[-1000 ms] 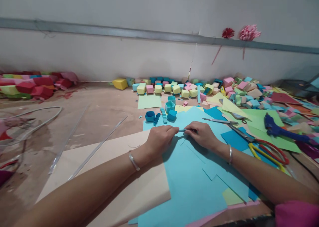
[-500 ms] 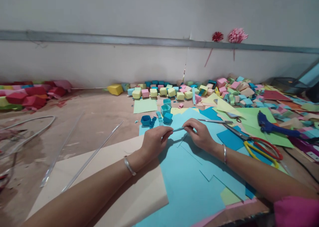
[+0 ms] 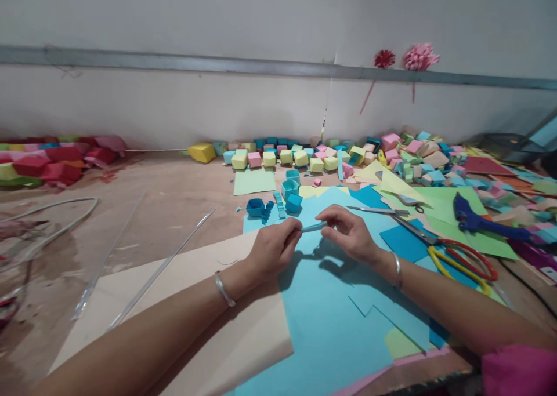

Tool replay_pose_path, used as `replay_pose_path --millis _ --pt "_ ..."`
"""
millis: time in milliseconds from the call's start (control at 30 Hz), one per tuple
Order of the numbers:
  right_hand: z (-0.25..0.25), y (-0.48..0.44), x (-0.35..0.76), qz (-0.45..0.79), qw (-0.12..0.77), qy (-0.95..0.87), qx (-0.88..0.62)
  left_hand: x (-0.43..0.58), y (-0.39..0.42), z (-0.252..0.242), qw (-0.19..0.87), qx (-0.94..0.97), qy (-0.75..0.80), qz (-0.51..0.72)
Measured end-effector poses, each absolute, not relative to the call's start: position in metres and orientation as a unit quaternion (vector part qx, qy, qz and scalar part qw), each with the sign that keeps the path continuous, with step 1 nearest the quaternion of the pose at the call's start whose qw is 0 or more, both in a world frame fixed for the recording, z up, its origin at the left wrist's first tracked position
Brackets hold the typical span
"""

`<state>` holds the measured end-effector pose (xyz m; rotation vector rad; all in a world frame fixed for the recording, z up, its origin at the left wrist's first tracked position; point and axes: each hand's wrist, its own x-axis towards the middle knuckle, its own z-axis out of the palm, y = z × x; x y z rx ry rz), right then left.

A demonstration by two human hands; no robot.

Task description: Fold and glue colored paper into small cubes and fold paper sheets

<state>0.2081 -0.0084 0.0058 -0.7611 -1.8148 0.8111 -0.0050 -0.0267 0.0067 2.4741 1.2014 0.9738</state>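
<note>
My left hand [image 3: 275, 244] pinches one end of a narrow, folded light-blue paper strip [image 3: 314, 228] above the blue paper sheets [image 3: 331, 309]. Around the strip's other end, the thumb and fingers of my right hand [image 3: 348, 233] are parted, with a gap showing; whether a fingertip touches the paper is unclear. Just beyond my hands sit small blue paper boxes [image 3: 291, 187] and a darker blue open one [image 3: 255, 207], with zigzag-folded blue strips [image 3: 279, 204] beside them. Scissors [image 3: 456, 257] with red and yellow handles lie half open to the right of my right hand.
Clear glue sticks [image 3: 165, 262] lie at left, partly over a cream sheet [image 3: 226, 320]. A blue glue gun [image 3: 487, 219] rests on green paper at right. Coloured paper cubes [image 3: 300, 159] line the wall, with red and pink ones [image 3: 61, 167] at far left. A white cable [image 3: 56, 233] loops nearby.
My right thumb and fingers have spread apart at the strip's end, where they were pinching it. More of the strip shows. My left hand keeps its pinch.
</note>
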Motion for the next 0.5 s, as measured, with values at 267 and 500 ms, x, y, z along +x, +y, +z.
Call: replay_pose_path --millis 267,500 --pt "0.003 -0.014 0.201 0.485 0.451 -0.633 -0.402 -0.004 -0.034 0.018 0.153 0.859 0.389 0.295" --pt "0.008 -0.027 0.194 0.399 0.429 -0.714 -0.385 -0.003 -0.034 0.012 0.031 0.887 0.365 0.282"
